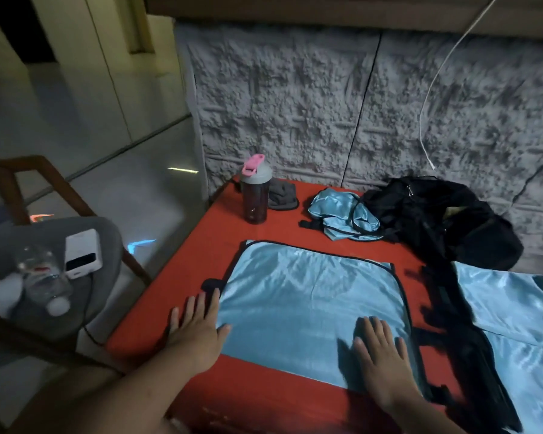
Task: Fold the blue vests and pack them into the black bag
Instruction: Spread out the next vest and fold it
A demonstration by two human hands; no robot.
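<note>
a blue vest (308, 296) with black trim is spread flat on the red table (176, 292) in the lower centre of the frame. the left hand (198, 327) is laid flat with straight fingers at the vest's left edge, partly on the table, its thumb resting on the fabric. the right hand (380, 349) is pressed flat, fingers straight and spread, on the lower right part of the vest. nothing is gripped by either hand. a crumpled vest (342, 213) is seen in the upper centre, touching the black bag (436, 220), which is slumped against the textured wall (295, 98) at upper right. a third vest (521, 327) is spread at the right edge, with black straps (458, 333) lying between it and the flat one. a bottle (255, 189) with a pink lid is stood upright near the table's far left corner, just beside a grey cloth (282, 198). at the lower left, a power bank (82, 253) and a clear bottle (41, 277) are set on a grey chair (107, 239).
</note>
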